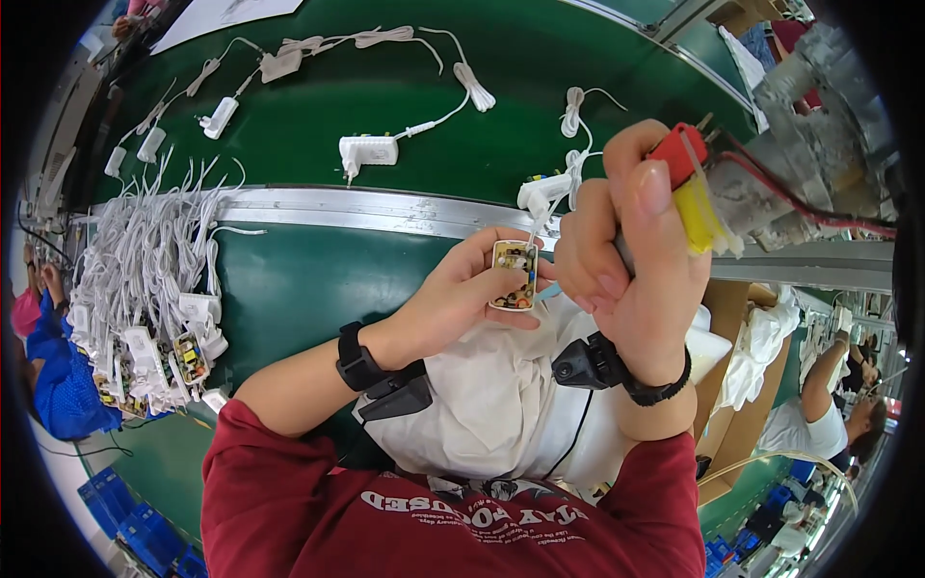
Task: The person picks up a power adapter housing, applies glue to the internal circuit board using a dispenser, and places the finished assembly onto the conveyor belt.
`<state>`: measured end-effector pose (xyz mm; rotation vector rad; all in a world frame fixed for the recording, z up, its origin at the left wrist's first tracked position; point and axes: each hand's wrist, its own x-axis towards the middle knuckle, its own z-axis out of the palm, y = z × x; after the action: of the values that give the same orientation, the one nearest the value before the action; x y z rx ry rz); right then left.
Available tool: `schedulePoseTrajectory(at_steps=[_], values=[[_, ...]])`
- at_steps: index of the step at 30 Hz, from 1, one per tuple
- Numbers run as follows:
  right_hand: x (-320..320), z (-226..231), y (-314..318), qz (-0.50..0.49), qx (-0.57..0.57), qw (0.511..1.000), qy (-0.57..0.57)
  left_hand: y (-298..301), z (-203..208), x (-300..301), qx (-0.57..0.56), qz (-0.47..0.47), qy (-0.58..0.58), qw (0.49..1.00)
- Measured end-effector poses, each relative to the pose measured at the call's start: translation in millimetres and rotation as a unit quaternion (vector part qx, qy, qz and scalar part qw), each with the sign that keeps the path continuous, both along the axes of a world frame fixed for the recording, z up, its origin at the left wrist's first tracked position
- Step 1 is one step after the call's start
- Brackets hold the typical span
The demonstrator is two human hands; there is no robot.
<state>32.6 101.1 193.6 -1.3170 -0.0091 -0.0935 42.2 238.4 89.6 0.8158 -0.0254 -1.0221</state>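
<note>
I saw the left hand [448,299] closed around a small open white case [517,257] near the white cloth [482,405], which looked light, hard-sided and easy to break, best held by its edges, while the right hand [641,255] curled by a red block [678,154], its hold unclear.

Light is bright and fairly even, with soft sheen on the bench [318,275] and rail [356,207]. The board [521,261] shows fairly clearly; the machine [819,125] looks blurred. Fisheye distortion bows edges; corners fall black.
</note>
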Motion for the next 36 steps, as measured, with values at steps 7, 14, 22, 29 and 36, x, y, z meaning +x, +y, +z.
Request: schedulePoseTrajectory(at_steps=[7,14,22,29,36], values=[[0,-1,1,0.005,0.082,0.996,0.017,2,0,-1,-0.018,0.004,0.01,1.0],[0,6,6,-0.007,-0.05,0.999,0.008,-2,-3,-3,-0.076,0.007,0.057,0.995],[-4,-3,7,0.017,-0.042,0.999,-0.012,-4,-3,-6,-0.163,-0.011,0.114,0.98],[0,-1,2,0.019,-0.046,0.999,-0.021,-6,0,-3,-0.159,-0.006,0.121,0.98],[0,12,7,0.026,-0.023,0.999,-0.017,-21,-3,19,0.005,-0.079,-0.127,0.989]])
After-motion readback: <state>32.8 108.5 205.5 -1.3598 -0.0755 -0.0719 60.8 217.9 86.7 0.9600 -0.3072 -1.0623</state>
